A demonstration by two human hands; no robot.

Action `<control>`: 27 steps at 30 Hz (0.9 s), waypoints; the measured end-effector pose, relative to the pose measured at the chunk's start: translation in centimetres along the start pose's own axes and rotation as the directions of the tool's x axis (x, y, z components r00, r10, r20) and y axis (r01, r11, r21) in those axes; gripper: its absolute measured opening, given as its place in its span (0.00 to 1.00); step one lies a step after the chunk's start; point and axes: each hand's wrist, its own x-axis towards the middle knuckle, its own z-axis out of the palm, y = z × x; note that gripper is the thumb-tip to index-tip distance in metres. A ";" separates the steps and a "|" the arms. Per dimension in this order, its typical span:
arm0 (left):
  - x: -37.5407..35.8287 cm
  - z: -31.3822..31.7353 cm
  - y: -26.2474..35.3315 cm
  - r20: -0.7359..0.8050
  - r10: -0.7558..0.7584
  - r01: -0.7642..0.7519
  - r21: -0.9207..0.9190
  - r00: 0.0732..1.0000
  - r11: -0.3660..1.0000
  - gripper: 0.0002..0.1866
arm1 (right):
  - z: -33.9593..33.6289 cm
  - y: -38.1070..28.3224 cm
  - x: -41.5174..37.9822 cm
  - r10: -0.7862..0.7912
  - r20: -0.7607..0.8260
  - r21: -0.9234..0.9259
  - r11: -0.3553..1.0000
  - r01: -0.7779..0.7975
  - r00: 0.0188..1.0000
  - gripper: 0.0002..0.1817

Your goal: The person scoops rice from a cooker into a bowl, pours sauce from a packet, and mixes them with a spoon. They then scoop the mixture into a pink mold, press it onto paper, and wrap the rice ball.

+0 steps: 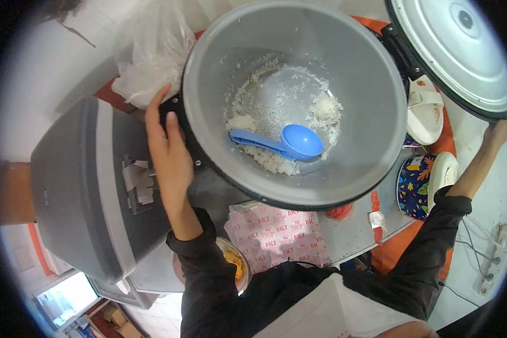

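Observation:
A large rice cooker (360,90) stands open, with white rice (325,111) scattered over its bottom and lower wall. On the rice lies a blue scoop (301,142), its handle pointing left. My left hand (170,149) is at the cooker's left side handle, thumb and fingers apart around it. At the far right my right hand (500,132) grips the lower edge of the raised metal lid (462,50); its fingers are partly hidden by the rim.
Printed wrapping paper (276,234) lies in front of the cooker, beside a bowl (243,284) of yellow food. A grey container (90,186) is at left, a plastic bag (158,50) behind. Patterned canisters (416,186) and a power strip (496,259) are at right.

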 end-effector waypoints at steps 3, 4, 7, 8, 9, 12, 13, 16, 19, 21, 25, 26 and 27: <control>0.2 0.1 0.3 0.015 -0.053 0.053 -0.011 0.998 0.999 0.18 | -3.1 2.8 4.2 -0.233 0.001 -0.327 0.919 0.221 0.972 0.28; 0.2 0.1 0.2 0.015 -0.048 0.048 0.004 0.999 0.999 0.18 | -4.6 4.2 6.1 -0.351 0.026 -0.469 0.822 0.322 0.936 0.30; 0.1 0.2 0.3 0.015 -0.069 0.069 -0.032 0.998 0.997 0.18 | -1.4 -1.2 0.5 -0.634 0.131 -0.595 0.564 0.572 0.762 0.24; 0.1 0.2 0.3 0.011 -0.050 0.050 -0.007 0.999 0.999 0.18 | 0.6 -3.2 -2.4 -0.667 0.238 -0.503 0.538 0.677 0.706 0.22; 0.1 0.3 0.3 0.014 -0.049 0.049 -0.002 0.999 0.999 0.18 | 3.0 -5.1 -5.8 -0.659 0.402 -0.312 0.555 0.771 0.636 0.20; 0.3 0.3 0.4 0.043 -0.025 0.027 -0.046 0.999 0.999 0.18 | 12.8 -9.5 -17.0 -0.399 0.910 0.291 0.805 0.518 0.110 0.14; 0.3 0.2 0.5 0.056 -0.047 0.051 -0.075 0.997 0.996 0.17 | 16.2 -9.8 -20.3 -0.348 0.932 0.356 0.836 0.418 -0.098 0.12; 0.2 0.2 0.6 0.080 -0.082 0.092 -0.134 0.993 0.987 0.16 | 23.6 -6.6 -29.1 -0.182 0.834 0.361 0.894 0.266 -0.521 0.11; 0.4 0.2 -0.2 0.049 -0.049 0.055 -0.134 0.998 0.989 0.16 | 24.7 -5.3 -35.0 -0.007 0.764 0.278 0.906 0.320 -0.645 0.19; 0.4 0.1 -0.3 0.032 0.013 -0.010 -0.095 0.999 0.995 0.16 | 23.7 -4.7 -38.0 0.044 0.754 0.263 0.894 0.362 -0.655 0.23; 0.1 0.2 -0.3 0.032 -0.042 0.046 -0.148 0.999 0.988 0.15 | 21.5 -5.1 -39.3 0.064 0.855 0.130 0.934 0.333 -0.514 0.38; 0.1 0.2 -0.3 0.028 -0.049 0.053 -0.157 0.998 0.986 0.15 | 21.5 -5.9 -38.7 0.094 0.876 0.087 0.934 0.347 -0.472 0.43; 0.2 0.2 -0.3 0.029 -0.056 0.060 -0.167 0.998 0.984 0.15 | 21.9 -6.8 -37.2 0.091 0.877 0.090 0.933 0.348 -0.471 0.45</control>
